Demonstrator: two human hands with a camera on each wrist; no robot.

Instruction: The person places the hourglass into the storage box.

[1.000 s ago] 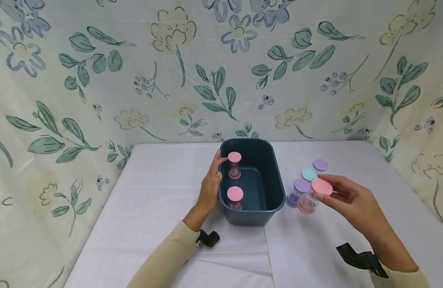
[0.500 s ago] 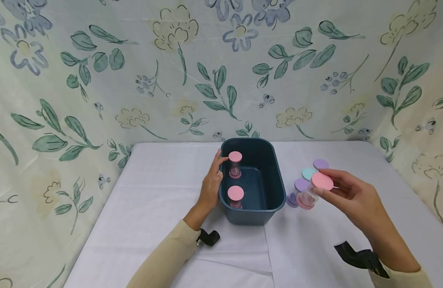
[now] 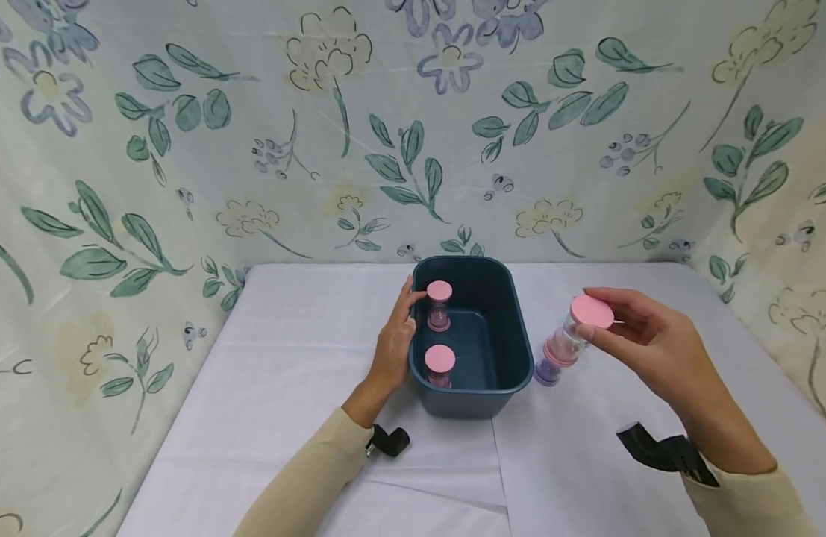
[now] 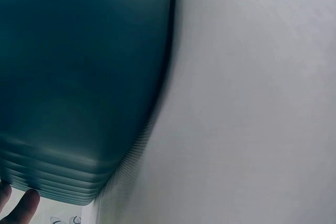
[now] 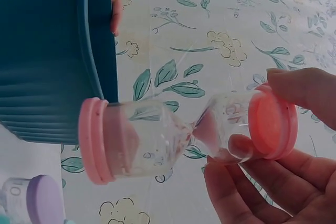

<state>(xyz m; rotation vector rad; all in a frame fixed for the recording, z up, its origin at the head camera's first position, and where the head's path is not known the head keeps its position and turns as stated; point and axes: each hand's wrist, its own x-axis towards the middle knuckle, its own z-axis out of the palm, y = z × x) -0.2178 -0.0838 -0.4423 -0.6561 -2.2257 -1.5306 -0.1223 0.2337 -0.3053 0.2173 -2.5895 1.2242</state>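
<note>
My right hand (image 3: 654, 350) holds a clear hourglass with pink caps (image 5: 157, 140) by its upper cap, tilted and raised off the table. Pink sand shows inside it in the right wrist view. My left hand (image 3: 390, 343) grips the left wall of a dark blue-green bin (image 3: 473, 406), with a finger over the rim close to a pink hourglass inside. Two pink hourglasses stand in the bin along its left side, the far one (image 3: 439, 306) and the near one (image 3: 440, 360). In the left wrist view, fingertips (image 4: 26, 205) show by the bin's bottom corner.
A purple hourglass (image 5: 44, 200) stands on the table just right of the bin, mostly hidden in the head view behind the held one. White cloth (image 3: 305, 358) covers the table. A flower-patterned sheet (image 3: 359, 179) hangs behind it.
My right hand has risen and moved away from me with the pink hourglass. It now hides the teal and purple caps that showed earlier. My left hand and the bin have stayed put.
</note>
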